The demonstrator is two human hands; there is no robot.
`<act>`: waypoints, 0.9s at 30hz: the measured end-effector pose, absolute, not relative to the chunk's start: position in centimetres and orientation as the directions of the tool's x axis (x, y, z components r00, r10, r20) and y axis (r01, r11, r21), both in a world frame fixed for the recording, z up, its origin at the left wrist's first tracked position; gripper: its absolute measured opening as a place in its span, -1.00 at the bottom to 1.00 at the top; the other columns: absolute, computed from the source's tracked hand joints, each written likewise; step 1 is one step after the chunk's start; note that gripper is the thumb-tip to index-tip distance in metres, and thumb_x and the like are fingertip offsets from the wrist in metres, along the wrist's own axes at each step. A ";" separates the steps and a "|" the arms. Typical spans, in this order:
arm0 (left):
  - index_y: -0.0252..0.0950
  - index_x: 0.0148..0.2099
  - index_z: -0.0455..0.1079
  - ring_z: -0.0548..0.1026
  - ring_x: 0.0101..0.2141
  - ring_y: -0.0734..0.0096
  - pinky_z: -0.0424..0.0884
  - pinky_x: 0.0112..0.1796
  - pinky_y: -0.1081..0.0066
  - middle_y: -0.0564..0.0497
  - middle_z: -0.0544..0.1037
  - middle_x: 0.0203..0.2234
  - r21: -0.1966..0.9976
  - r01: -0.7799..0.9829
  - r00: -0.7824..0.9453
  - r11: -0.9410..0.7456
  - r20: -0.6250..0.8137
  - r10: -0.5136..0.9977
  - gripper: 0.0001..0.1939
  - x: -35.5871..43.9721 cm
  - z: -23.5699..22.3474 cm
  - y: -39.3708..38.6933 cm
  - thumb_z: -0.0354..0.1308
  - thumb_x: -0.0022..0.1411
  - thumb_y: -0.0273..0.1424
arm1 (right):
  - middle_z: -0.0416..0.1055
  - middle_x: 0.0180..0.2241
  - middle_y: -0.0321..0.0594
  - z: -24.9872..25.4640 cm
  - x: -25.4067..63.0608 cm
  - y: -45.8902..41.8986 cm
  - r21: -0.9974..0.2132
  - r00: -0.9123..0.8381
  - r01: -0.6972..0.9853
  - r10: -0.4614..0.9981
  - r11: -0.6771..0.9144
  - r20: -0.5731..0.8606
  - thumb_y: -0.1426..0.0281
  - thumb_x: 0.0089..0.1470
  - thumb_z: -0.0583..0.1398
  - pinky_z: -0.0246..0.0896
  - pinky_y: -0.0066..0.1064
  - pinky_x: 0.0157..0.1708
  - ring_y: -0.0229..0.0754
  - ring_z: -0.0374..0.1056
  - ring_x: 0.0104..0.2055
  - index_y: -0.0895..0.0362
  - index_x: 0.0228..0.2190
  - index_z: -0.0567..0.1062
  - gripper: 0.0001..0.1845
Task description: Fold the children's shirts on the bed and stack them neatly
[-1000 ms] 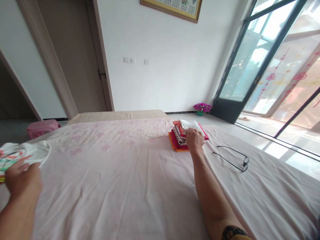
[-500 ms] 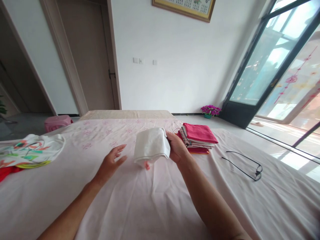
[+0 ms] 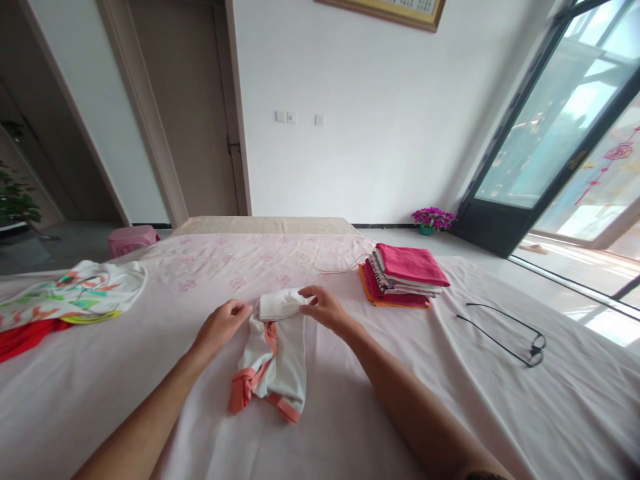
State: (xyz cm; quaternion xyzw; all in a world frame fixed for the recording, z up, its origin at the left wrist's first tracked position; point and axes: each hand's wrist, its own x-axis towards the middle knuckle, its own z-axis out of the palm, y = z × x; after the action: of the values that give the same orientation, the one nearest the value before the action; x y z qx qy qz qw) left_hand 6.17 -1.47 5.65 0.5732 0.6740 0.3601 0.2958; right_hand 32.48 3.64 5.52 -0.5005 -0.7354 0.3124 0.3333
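White garment (image 3: 289, 350) lies between left hand (image 3: 223, 325) and right hand (image 3: 331, 311).

The left forearm (image 3: 145, 407) comes from the near left and slants toward the far middle; the right forearm (image 3: 405, 383) comes likewise from the near right. The left hand (image 3: 220, 323) has its fingers bent close together. The right hand (image 3: 329, 311) has thumb and curved forefinger parted. Both hands face each other, not touching.

Both hands (image 3: 221, 325) flank wht/coral garment (image 3: 290, 367) on pale sheet (image 3: 225, 443) — folded clothes pile (image 3: 410, 265) off to R.
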 end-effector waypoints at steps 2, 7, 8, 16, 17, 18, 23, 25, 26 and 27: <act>-0.22 -0.32 0.44 0.55 -0.28 0.18 0.32 -0.30 0.37 -0.01 0.61 -0.36 0.688 0.724 -0.083 0.048 0.018 0.996 -0.56 6.9 6.2 -2.1 0.05 0.12 0.06 | 0.40 -0.03 -0.14 4.9 31.7 3.0 -0.621 -0.344 0.680 0.918 0.390 0.199 0.29 -0.12 0.32 0.23 -0.30 -0.17 -0.07 0.37 -0.11 0.00 0.01 0.47 -0.42; -0.19 -0.29 0.39 0.55 -0.28 0.11 0.24 -0.34 0.33 -0.08 0.61 -0.30 0.338 0.941 -0.035 0.019 0.042 0.999 -0.68 10.0 6.3 -3.5 0.05 0.15 -0.05 | 0.47 -0.23 -0.14 4.0 30.6 3.8 -0.654 -0.243 0.705 0.959 0.276 0.143 0.36 0.03 0.20 0.23 -0.31 -0.19 -0.05 0.40 -0.12 0.08 -0.33 0.51 -0.87; -0.20 -0.29 0.38 0.55 -0.26 0.10 0.23 -0.34 0.33 -0.11 0.60 -0.28 0.303 0.953 -0.027 0.010 0.051 0.998 -0.73 10.1 6.1 -3.5 0.05 0.15 -0.12 | 0.47 -0.31 -0.15 4.1 30.7 4.4 -0.788 -0.191 0.587 0.978 0.186 0.088 0.35 0.04 0.18 0.25 -0.32 -0.23 -0.06 0.42 -0.18 0.10 -0.39 0.48 -0.91; -0.24 -0.39 0.39 0.52 -0.39 0.27 0.28 -0.36 0.40 0.01 0.56 -0.47 0.805 0.591 -0.111 0.056 0.013 0.994 -0.84 6.7 4.4 -0.9 0.11 0.06 -0.26 | 0.44 -0.19 -0.24 4.5 31.6 6.2 -0.950 0.157 -0.269 0.980 0.160 0.121 0.41 -0.07 0.19 0.36 -0.36 -0.31 -0.20 0.43 -0.28 0.04 -0.18 0.40 -0.67; -0.25 -0.38 0.38 0.50 -0.42 0.31 0.29 -0.38 0.41 0.04 0.53 -0.51 0.892 0.447 -0.123 0.066 -0.012 0.992 -0.82 6.6 4.3 -0.8 0.12 0.04 -0.24 | 0.45 -0.21 -0.26 4.2 31.3 5.6 -0.967 0.091 -0.135 0.974 0.218 0.206 0.44 -0.08 0.18 0.34 -0.36 -0.31 -0.22 0.40 -0.30 0.04 -0.19 0.42 -0.68; -0.26 -0.38 0.37 0.48 -0.47 0.34 0.30 -0.41 0.42 0.07 0.51 -0.54 0.951 0.296 -0.124 0.084 -0.049 0.991 -0.80 6.7 4.2 -0.8 0.14 0.03 -0.23 | 0.45 -0.23 -0.27 3.9 30.8 4.8 -0.957 -0.040 0.004 0.957 0.289 0.289 0.46 -0.08 0.18 0.33 -0.36 -0.29 -0.22 0.38 -0.31 0.05 -0.22 0.45 -0.70; -0.29 -0.44 0.35 0.39 -0.57 0.48 0.30 -0.48 0.48 0.16 0.44 -0.62 0.964 -0.250 -0.100 0.085 -0.113 0.988 -0.77 7.8 4.7 -0.9 0.28 -0.08 -0.27 | 0.44 -0.15 -0.22 3.8 28.6 1.8 -0.526 -0.655 0.438 0.660 0.729 0.369 0.46 -0.01 0.22 0.21 -0.30 -0.09 -0.13 0.32 -0.11 0.04 -0.26 0.51 -0.80; -0.30 -0.45 0.36 0.40 -0.55 0.50 0.34 -0.46 0.51 0.15 0.47 -0.60 0.931 -0.366 -0.220 -0.013 -0.073 0.973 -0.80 7.4 5.7 -0.4 0.29 -0.11 -0.33 | 0.44 -0.24 -0.21 4.4 28.8 1.7 -0.409 -0.653 0.520 0.658 0.750 0.376 0.45 0.08 0.18 0.19 -0.32 -0.11 -0.13 0.31 -0.15 0.06 -0.30 0.49 -0.88; -0.31 -0.44 0.38 0.42 -0.52 0.50 0.36 -0.44 0.51 0.14 0.49 -0.57 0.902 -0.427 -0.295 -0.060 -0.076 0.953 -0.83 6.9 6.4 -0.1 0.28 -0.11 -0.36 | 0.43 -0.27 -0.21 4.7 29.3 1.9 -0.411 -0.613 0.535 0.674 0.738 0.413 0.45 0.12 0.14 0.19 -0.34 -0.15 -0.15 0.31 -0.19 0.07 -0.30 0.47 -0.89; -0.31 -0.42 0.39 0.45 -0.50 0.48 0.39 -0.42 0.51 0.13 0.50 -0.55 0.865 -0.491 -0.367 -0.102 -0.098 0.925 -0.85 6.3 7.2 0.2 0.24 -0.09 -0.38 | 0.41 -0.29 -0.21 5.0 29.9 2.1 -0.437 -0.551 0.528 0.685 0.728 0.476 0.45 0.15 0.11 0.19 -0.36 -0.19 -0.17 0.31 -0.23 0.08 -0.30 0.45 -0.88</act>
State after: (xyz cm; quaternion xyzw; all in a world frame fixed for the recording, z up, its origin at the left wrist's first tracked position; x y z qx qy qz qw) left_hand 6.26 0.17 7.18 0.2471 0.4395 0.7001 0.5056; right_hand 29.91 2.14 5.04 -0.3479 -0.8721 0.1223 0.3216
